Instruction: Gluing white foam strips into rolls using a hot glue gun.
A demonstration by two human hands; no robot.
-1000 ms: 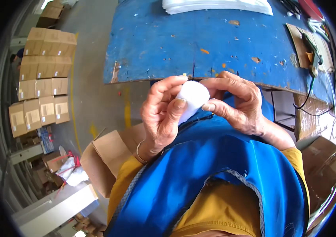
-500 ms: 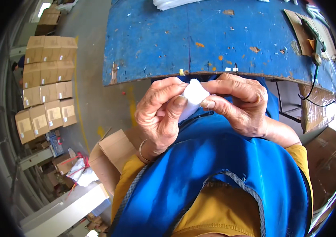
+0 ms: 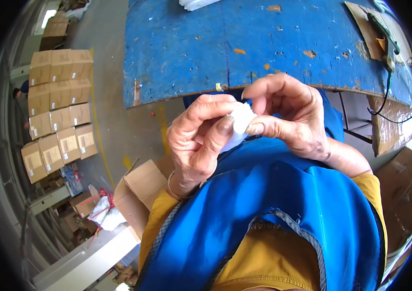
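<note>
A small white piece (image 3: 239, 124), soft-looking and mostly hidden by fingers, sits pinched between both my hands close to my chest. My left hand (image 3: 201, 140) wraps it from the left with the thumb pressed on its front. My right hand (image 3: 290, 116) grips its right side with thumb and forefinger. Both hands hover just in front of the near edge of a worn blue table (image 3: 244, 43), above my blue vest (image 3: 269, 213).
An open cardboard box (image 3: 140, 194) stands on the floor at my lower left. Stacked cartons (image 3: 58, 106) line the far left floor. A tool with a black cable (image 3: 385, 53) lies on cardboard at the table's right end. White material (image 3: 196, 4) lies at the table's far edge.
The white piece has become more covered by my fingers, and both hands have closed tighter around it. The view has shifted slightly nearer the table.
</note>
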